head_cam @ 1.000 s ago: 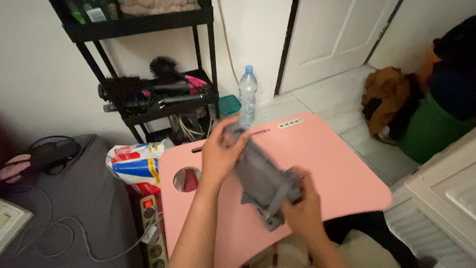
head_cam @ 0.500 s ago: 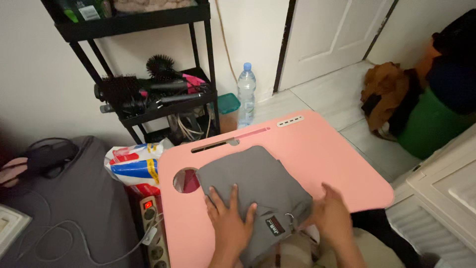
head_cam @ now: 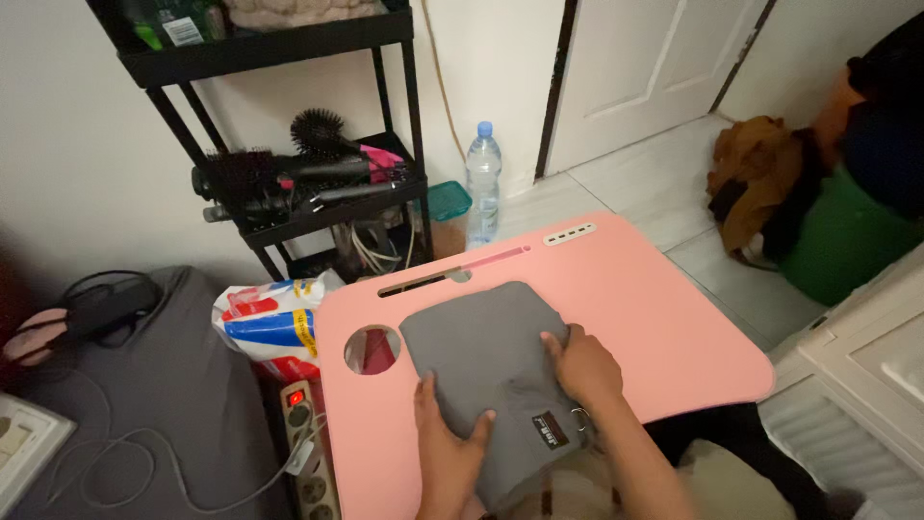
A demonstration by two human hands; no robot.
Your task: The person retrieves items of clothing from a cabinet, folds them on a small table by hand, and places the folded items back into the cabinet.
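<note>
Single head-worn view, looking steeply down, close over pink lap desk [head_cam: 664,327]

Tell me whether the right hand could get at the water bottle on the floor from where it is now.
Probably yes, with a stretch. The right hand rests on the grey folded garment, and the water bottle stands beyond the pink lap table's far edge. Nothing stands between them on the tabletop, though the bottle sits lower.
</note>
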